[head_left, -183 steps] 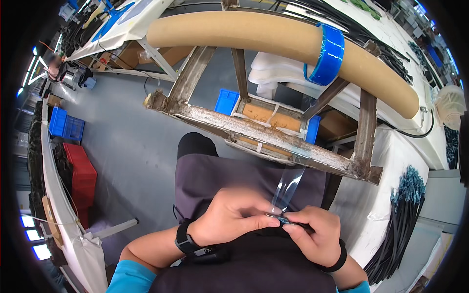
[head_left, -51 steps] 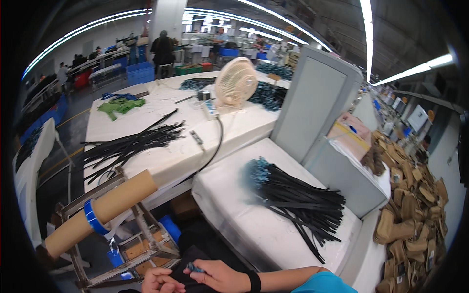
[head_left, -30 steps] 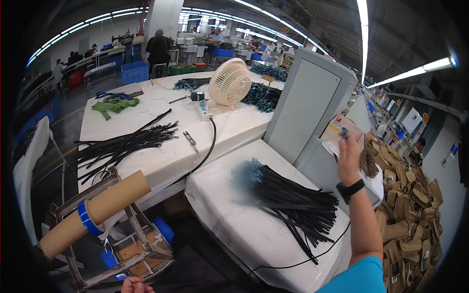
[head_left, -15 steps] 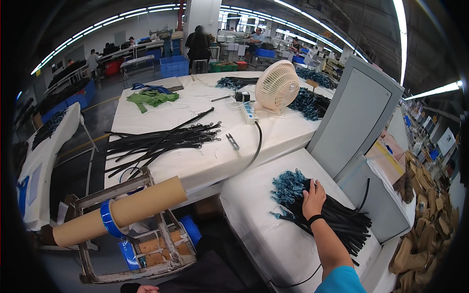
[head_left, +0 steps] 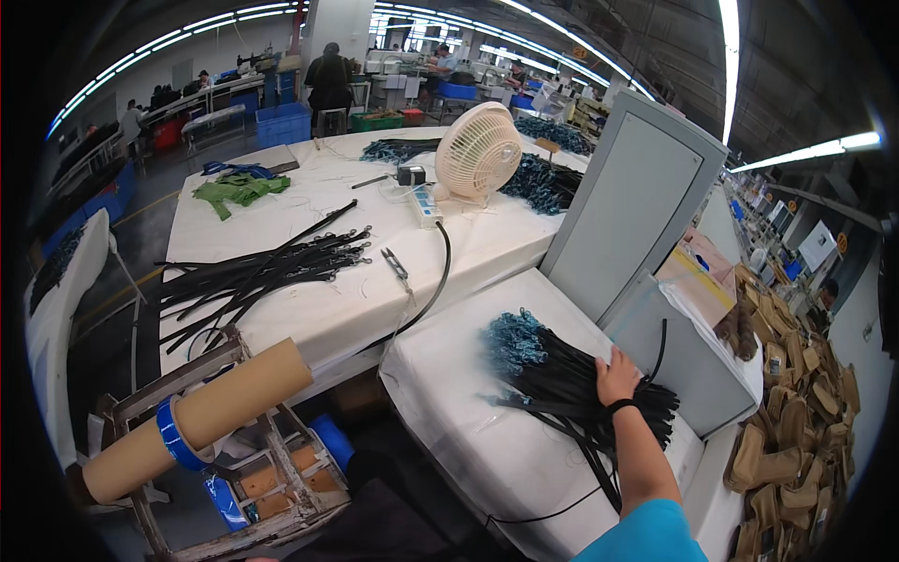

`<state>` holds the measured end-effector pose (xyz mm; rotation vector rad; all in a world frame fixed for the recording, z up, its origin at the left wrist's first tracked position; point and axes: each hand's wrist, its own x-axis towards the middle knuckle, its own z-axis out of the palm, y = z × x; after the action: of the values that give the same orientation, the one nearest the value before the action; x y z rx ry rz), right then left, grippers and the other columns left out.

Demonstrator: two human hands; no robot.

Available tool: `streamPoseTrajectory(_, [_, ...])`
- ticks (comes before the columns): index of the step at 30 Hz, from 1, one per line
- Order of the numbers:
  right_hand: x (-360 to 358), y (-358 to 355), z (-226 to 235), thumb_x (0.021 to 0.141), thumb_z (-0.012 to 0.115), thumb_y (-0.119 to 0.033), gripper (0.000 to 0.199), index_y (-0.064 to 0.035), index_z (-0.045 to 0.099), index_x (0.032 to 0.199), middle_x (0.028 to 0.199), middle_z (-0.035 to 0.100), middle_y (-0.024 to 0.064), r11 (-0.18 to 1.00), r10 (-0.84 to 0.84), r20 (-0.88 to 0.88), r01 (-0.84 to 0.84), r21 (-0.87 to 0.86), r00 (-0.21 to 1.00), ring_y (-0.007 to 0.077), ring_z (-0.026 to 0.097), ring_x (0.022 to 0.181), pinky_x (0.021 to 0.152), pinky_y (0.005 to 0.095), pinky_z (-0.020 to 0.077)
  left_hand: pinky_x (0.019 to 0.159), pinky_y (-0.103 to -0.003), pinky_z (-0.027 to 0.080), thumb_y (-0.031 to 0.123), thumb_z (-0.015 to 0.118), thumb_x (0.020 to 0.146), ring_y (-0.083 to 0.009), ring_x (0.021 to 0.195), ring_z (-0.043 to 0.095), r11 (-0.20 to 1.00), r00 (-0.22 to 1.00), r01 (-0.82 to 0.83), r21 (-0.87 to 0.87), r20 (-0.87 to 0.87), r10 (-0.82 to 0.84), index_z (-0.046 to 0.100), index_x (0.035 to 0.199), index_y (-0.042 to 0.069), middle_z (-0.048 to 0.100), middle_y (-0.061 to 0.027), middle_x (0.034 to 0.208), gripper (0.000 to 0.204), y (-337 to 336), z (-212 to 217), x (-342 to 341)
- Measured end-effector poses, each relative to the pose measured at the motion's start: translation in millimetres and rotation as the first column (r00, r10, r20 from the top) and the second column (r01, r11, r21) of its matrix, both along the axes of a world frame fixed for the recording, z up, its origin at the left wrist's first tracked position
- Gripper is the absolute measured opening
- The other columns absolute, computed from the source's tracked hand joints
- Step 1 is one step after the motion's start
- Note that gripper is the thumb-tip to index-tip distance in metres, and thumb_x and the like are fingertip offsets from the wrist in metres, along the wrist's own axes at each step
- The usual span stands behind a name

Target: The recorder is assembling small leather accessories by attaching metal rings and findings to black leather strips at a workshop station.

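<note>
A bundle of black straps [head_left: 562, 375] lies on the white-covered lower table, its far left ends carrying a cluster of teal-tinted metal hooks [head_left: 515, 342]. Across the right part of this bundle rests my right hand [head_left: 618, 379], open, with its fingers stretched over the straps and a dark band round the wrist. A few straps trail from the near side of the bundle toward my forearm. My left hand is out of view.
Behind lies a larger white table [head_left: 309, 300] with more black straps [head_left: 262, 262], thread snips [head_left: 395, 264], a fan [head_left: 479, 155], a power strip [head_left: 424, 206] and green cloth [head_left: 242, 190]. A grey metal cabinet [head_left: 637, 197] stands right; a cardboard roll [head_left: 243, 393] left; tan pouches [head_left: 777, 459] far right.
My right hand has slid from beside the hooks toward the right, along the straps. The view has shifted, and my left hand has dropped out at the lower edge.
</note>
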<state>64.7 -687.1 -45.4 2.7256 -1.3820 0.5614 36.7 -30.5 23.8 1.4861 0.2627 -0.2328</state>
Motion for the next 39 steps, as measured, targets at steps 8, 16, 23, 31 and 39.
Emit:
streamPoseTrajectory(8, [-32.9,34.3,18.1,0.092,0.024,-0.062,0.07,-0.013,0.042,0.137,0.133,0.046,0.0184,0.913,-0.264,-0.41,0.363,0.186,0.873,0.0348,0.039,0.126,0.101,0.0579,0.0247,0.067,-0.023,0.044,0.014,0.054,0.095,-0.0098,0.07,0.054,0.995,0.999,0.025,-0.099,-0.024,-0.027,0.056,0.101,0.002,0.058,-0.0036,0.078,0.013,-2.4,-11.5,-3.8])
streamPoseTrajectory(16, [0.7,71.8,10.3,0.074,0.072,-0.023,0.037,-0.0058,0.059,0.105,0.105,0.053,0.011,0.786,0.605,0.064,-0.582,-0.211,0.794,0.0305,0.049,0.098,0.083,0.041,0.0374,0.067,-0.022,0.044,0.014,0.055,0.094,-0.0092,0.072,0.055,0.999,1.0,0.012,-0.037,0.012,-0.011,0.057,0.101,0.003,0.061,-0.0035,0.08,0.013,3.4,-10.2,-1.3])
streamPoseTrajectory(23, [31.9,86.8,-13.3,0.067,0.073,-0.009,0.021,-0.005,0.06,0.083,0.091,0.052,0.0098,0.704,0.7,0.015,-0.688,-0.176,0.714,0.0288,0.05,0.088,0.074,0.0397,0.0392,0.068,-0.022,0.044,0.013,0.055,0.094,-0.0093,0.072,0.055,1.0,0.999,0.005,-0.007,-0.032,-0.006,0.056,0.101,0.003,0.061,-0.0033,0.08,0.013,3.6,-10.8,-2.2])
streamPoseTrajectory(31, [25.0,105.6,-19.1,0.069,0.072,-0.011,0.016,-0.0066,0.063,0.082,0.085,0.053,0.0074,0.675,0.734,-0.003,-0.73,-0.109,0.679,0.0278,0.05,0.085,0.072,0.039,0.0387,0.069,-0.022,0.045,0.012,0.054,0.094,-0.0087,0.072,0.055,1.0,1.0,-0.024,-0.01,-0.014,0.024,0.057,0.102,0.003,0.062,-0.003,0.081,0.013,3.6,-10.8,-3.1])
streamPoseTrajectory(39, [32.4,105.5,-37.7,0.071,0.068,-0.008,0.007,-0.0048,0.064,0.075,0.083,0.056,0.0088,0.691,0.72,-0.025,-0.719,-0.076,0.694,0.0283,0.053,0.084,0.072,0.0391,0.043,0.069,-0.022,0.046,0.011,0.055,0.094,-0.0087,0.072,0.056,1.0,0.999,-0.015,-0.027,-0.036,0.015,0.058,0.103,0.004,0.062,-0.0029,0.081,0.012,3.4,-14.2,-2.0])
